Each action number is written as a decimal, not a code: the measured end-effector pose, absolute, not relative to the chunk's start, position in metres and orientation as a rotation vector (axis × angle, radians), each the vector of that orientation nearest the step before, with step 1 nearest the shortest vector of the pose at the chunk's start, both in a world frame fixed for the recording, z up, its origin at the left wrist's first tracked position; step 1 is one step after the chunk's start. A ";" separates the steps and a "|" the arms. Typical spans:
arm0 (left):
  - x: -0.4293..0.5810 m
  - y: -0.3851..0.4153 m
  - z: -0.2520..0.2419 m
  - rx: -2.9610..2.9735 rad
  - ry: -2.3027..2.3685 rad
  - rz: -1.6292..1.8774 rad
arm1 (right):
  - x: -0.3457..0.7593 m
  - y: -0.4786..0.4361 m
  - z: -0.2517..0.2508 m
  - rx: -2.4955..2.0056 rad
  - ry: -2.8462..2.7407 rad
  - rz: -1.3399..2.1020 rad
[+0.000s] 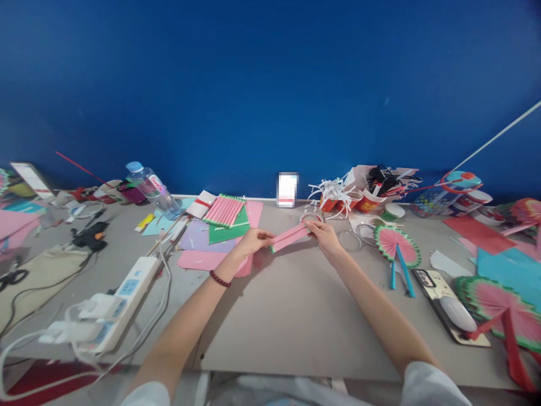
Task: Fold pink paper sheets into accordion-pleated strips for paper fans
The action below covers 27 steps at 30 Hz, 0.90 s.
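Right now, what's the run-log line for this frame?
left hand: holds folded pink paper at one end | right hand: holds its other end | pleated paper: on green sheet

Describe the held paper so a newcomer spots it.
Below the blue wall is a grey table. Over it, the left hand and right hand hold a narrow pink strip. Unlike the pink sheets to its left, it's gripped at both ends.
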<state>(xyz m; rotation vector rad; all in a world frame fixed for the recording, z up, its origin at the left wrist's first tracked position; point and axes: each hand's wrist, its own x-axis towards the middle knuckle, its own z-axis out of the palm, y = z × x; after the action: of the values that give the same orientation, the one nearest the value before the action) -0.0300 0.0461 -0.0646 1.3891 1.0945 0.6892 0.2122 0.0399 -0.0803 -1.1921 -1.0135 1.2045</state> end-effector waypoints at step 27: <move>-0.026 0.042 -0.059 1.421 1.173 0.734 | 0.216 0.041 -0.085 -1.369 -1.043 1.119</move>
<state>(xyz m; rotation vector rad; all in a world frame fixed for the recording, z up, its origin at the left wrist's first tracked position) -0.0264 0.0421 -0.0587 1.4208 1.1726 0.7339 0.2160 0.0406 -0.0850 -1.3687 -1.0430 1.1185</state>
